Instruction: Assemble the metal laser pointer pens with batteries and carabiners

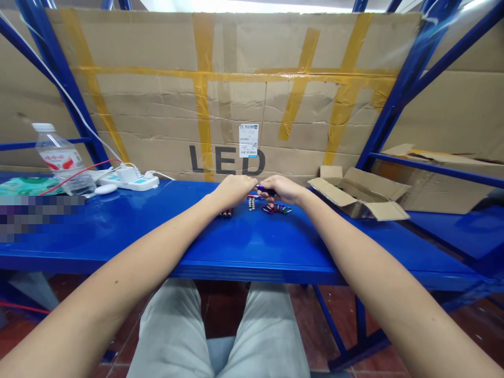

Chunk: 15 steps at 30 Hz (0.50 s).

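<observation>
Both my hands meet at the far middle of the blue metal shelf (pixel 252 247). My left hand (pixel 233 190) and my right hand (pixel 284 189) are closed together on a small dark blue cylinder (pixel 261 188), perhaps a tiny flashlight, held just above the shelf. Under and between the hands lie several small parts: short silvery stacks like button cells (pixel 251 203), coloured carabiner clips (pixel 277 209) and a reddish piece (pixel 226 213) under the left hand. Details of the small parts are too small to make out.
An open cardboard box (pixel 356 197) lies on the shelf right of my hands. At the left stand a plastic water bottle (pixel 59 157), a white power strip (pixel 129 181) with cables, and a white mouse (pixel 105 189). A taped cardboard sheet marked "LED" (pixel 236 105) forms the back wall.
</observation>
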Motion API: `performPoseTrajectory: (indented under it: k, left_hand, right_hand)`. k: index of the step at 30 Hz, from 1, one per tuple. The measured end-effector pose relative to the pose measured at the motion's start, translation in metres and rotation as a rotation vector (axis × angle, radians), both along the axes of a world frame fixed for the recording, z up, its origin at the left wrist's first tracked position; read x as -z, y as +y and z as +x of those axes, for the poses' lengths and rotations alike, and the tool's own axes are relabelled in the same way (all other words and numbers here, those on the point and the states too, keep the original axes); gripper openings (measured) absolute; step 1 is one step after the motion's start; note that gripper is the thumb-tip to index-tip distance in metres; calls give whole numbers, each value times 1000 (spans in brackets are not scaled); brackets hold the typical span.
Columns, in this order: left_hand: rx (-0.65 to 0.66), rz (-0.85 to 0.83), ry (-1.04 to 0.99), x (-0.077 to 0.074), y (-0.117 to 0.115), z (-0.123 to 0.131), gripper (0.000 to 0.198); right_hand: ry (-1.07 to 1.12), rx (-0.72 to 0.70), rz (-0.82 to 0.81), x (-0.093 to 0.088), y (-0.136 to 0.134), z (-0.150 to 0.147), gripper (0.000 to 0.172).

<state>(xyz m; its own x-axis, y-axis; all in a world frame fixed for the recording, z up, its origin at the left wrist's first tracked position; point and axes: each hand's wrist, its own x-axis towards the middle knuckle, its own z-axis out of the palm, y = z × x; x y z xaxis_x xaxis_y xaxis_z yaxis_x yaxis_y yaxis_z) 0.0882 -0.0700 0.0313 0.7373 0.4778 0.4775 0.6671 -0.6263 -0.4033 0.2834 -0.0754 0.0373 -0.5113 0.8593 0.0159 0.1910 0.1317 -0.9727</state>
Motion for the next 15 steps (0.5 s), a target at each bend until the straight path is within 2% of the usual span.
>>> performPoseTrajectory:
  k: [5, 9, 11, 13, 15]
  left_hand:
    - [-9, 2, -27, 2, 2, 1, 22]
    - [22, 7, -37, 4, 9, -6, 21]
    - [57, -22, -76, 4, 12, -10, 22]
    - [133, -100, -144, 3, 13, -14, 22]
    - [225, -234, -238, 1, 12, -16, 21]
  right_hand:
    - [-39, 31, 99, 2, 0, -2, 26]
    - [-266, 69, 460, 3, 6, 0, 33]
    - [-351, 81, 641, 3, 8, 0, 32]
    - [-353, 84, 747, 4, 10, -1, 19]
    - [-338, 96, 835, 4, 10, -1, 19]
